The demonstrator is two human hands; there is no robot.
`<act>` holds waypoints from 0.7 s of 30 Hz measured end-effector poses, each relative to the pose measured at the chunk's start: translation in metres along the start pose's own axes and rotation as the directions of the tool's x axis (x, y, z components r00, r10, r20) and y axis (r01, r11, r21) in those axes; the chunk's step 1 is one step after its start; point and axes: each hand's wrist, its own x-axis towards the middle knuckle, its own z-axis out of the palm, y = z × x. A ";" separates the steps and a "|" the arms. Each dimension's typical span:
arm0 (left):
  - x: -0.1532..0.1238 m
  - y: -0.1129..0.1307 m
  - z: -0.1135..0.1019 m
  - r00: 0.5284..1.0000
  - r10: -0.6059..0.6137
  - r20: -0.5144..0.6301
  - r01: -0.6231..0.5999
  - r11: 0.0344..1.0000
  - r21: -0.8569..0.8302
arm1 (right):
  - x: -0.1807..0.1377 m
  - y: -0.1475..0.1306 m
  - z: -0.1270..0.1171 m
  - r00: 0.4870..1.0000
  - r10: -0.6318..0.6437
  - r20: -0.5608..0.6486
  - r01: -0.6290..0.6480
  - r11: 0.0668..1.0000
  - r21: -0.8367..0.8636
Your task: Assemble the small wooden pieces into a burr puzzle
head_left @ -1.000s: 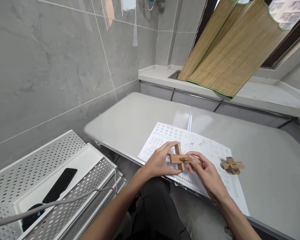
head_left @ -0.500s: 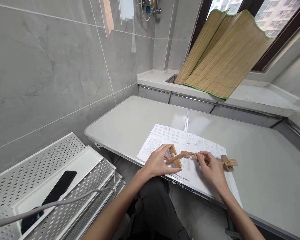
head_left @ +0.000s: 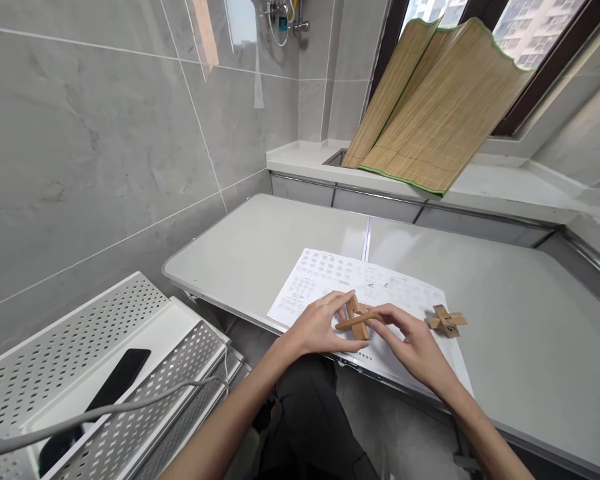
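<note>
My left hand (head_left: 320,323) pinches a notched wooden puzzle piece (head_left: 355,319) over a printed instruction sheet (head_left: 325,277). My right hand (head_left: 413,343) grips a second wooden bar (head_left: 357,321) that lies across the first one, so the two pieces meet between my hands. A partly built wooden cross-shaped puzzle (head_left: 446,320) rests on the sheet just right of my right hand, untouched.
The sheet lies near the front edge of a grey folding table (head_left: 505,293). A bamboo mat (head_left: 430,113) leans on the ledge behind. At the lower left stands a perforated white metal rack (head_left: 70,347) with a black phone (head_left: 117,379) and a grey cable (head_left: 130,403).
Half a second ago the two pieces were drawn apart with my right hand further right; now my right hand has brought its bar back across the left piece. The view has tilted slightly.
</note>
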 end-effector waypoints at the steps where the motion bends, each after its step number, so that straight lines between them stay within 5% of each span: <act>1: 0.001 0.000 0.001 1.000 0.012 0.008 -0.012 1.000 -0.012 | -0.001 -0.002 -0.001 1.000 -0.012 -0.005 0.012 1.000 -0.003; 9: 0.013 0.000 -0.008 0.988 0.048 0.149 -0.040 0.998 -0.057 | -0.012 -0.010 -0.007 0.999 0.045 0.027 -0.049 0.986 0.158; 14: 0.016 0.006 -0.009 0.957 -0.011 0.290 0.034 0.997 -0.074 | -0.011 0.001 -0.010 0.965 0.260 -0.008 -0.242 0.908 0.341; 17: 0.015 0.011 -0.004 0.942 -0.018 0.335 0.006 0.999 0.038 | -0.011 0.007 -0.011 0.940 0.333 0.075 -0.324 0.804 0.499; 21: 0.014 0.013 0.007 0.940 0.098 0.326 -0.191 0.945 0.267 | -0.012 0.004 -0.012 0.940 0.284 0.187 -0.339 0.737 0.584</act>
